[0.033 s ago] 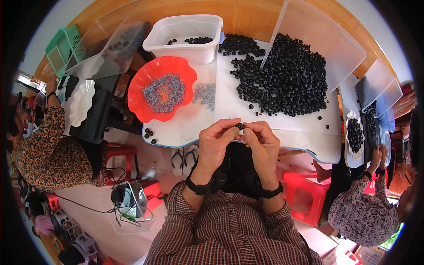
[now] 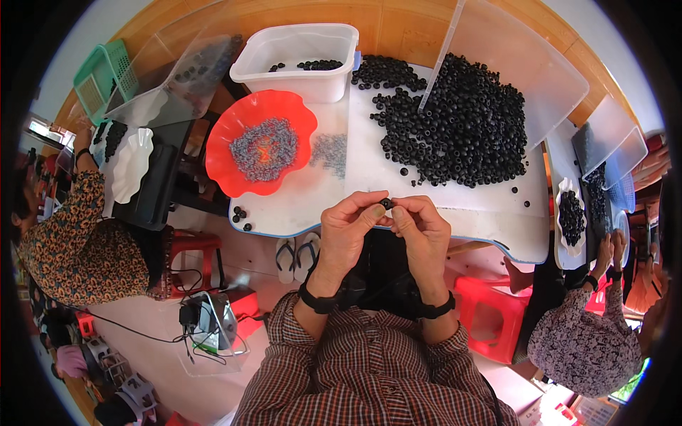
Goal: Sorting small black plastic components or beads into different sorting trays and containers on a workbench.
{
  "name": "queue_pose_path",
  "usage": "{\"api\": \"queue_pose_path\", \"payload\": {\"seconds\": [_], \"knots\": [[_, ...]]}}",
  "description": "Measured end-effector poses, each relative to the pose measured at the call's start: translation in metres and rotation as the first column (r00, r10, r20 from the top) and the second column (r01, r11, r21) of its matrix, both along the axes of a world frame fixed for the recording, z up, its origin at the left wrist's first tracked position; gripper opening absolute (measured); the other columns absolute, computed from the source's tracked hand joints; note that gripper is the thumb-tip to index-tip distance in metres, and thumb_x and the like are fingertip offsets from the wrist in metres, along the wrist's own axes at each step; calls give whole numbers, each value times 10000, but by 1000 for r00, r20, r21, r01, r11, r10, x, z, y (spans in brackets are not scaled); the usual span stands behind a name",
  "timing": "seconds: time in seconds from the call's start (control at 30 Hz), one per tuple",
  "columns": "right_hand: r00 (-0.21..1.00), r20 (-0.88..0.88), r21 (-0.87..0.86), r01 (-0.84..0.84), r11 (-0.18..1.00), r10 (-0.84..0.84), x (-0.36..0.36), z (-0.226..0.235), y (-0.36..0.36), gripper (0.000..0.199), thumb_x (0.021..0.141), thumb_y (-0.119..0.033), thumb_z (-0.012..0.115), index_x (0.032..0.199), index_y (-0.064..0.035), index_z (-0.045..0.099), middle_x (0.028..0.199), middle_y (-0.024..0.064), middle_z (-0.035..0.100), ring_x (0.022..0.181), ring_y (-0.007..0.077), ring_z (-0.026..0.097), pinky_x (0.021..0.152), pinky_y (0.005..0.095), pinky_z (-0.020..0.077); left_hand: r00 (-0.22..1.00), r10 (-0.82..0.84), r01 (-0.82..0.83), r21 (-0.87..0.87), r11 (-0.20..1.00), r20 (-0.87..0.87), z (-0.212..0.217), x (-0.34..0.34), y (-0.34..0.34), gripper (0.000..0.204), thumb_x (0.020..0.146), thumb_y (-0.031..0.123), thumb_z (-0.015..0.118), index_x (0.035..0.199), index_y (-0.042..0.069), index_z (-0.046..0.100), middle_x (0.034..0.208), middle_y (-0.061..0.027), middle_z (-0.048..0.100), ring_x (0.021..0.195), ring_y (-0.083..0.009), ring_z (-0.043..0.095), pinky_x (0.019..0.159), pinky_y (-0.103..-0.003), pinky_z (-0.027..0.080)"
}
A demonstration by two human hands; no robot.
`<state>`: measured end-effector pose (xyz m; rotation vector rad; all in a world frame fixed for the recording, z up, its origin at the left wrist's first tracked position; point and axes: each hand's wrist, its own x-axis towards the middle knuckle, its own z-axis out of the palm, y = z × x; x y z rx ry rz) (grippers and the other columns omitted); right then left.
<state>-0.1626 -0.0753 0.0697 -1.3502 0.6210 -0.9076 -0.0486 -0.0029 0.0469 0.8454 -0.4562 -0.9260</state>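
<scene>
One red bowl [image 2: 261, 143], one white tub [image 2: 298, 62], perhaps hundreds black beads [image 2: 462, 128].

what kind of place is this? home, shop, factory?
Probably a small hand-assembly workshop, maybe home-based. A white table bears a big heap of black beads, a red dish holds tiny grey parts, and other people sit at similar piles alongside.

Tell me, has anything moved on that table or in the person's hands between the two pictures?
Nothing visibly changed. Both hands, left hand and right hand, pinch the same small black bead between their fingers above the white table; the red bowl and the bead heap lie as before.
</scene>
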Motion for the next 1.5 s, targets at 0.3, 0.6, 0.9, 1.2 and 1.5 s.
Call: {"api": "queue_pose_path", "payload": {"seconds": [0.3,0.6,0.9,1.2,1.5], "knots": [[990,88,209,-125,970,108,-4,-2,-15,25,883,-38,681,897,-27,662,742,0,645,649,54,566,583,175,440,984,-160,158,23,987,84,1,12,-1,219,936,16,598,1140,-45,647,918,-93,672,776,-141,637,749,-277,558],[991,113,332,-102,938,68,-2,-11,-17,61,915,-90,644,894,-32,647,746,4,627,628,55,530,577,185,411,985,-171,172,90,981,-21,5,12,-10,203,947,31,583,1127,-48,635,894,-113,673,699,-131,640,677,-295,585],[933,-179,-300,249,921,-311,-11,-54,-30,69,922,-59,630,890,-4,602,748,6,564,616,65,496,550,221,417,982,188,-182,153,971,-27,38,89,-67,216,930,104,624,1060,-69,630,829,-84,651,646,-136,628,659,-309,594],[907,-168,-382,303,873,-387,-9,-69,-33,49,895,-19,652,879,-1,609,759,24,561,611,73,499,557,227,429,923,380,-383,47,923,59,63,155,-121,319,931,32,578,1196,-126,499,973,-169,632,823,-204,648,775,-384,600],[893,-177,-349,336,875,-413,-11,-72,-36,44,896,-12,645,920,12,617,805,48,584,622,96,559,559,238,454,882,-42,-161,385,909,469,-1,42,-84,167,882,113,670,982,-18,697,856,-56,686,603,-88,560,598,-243,500]]}}
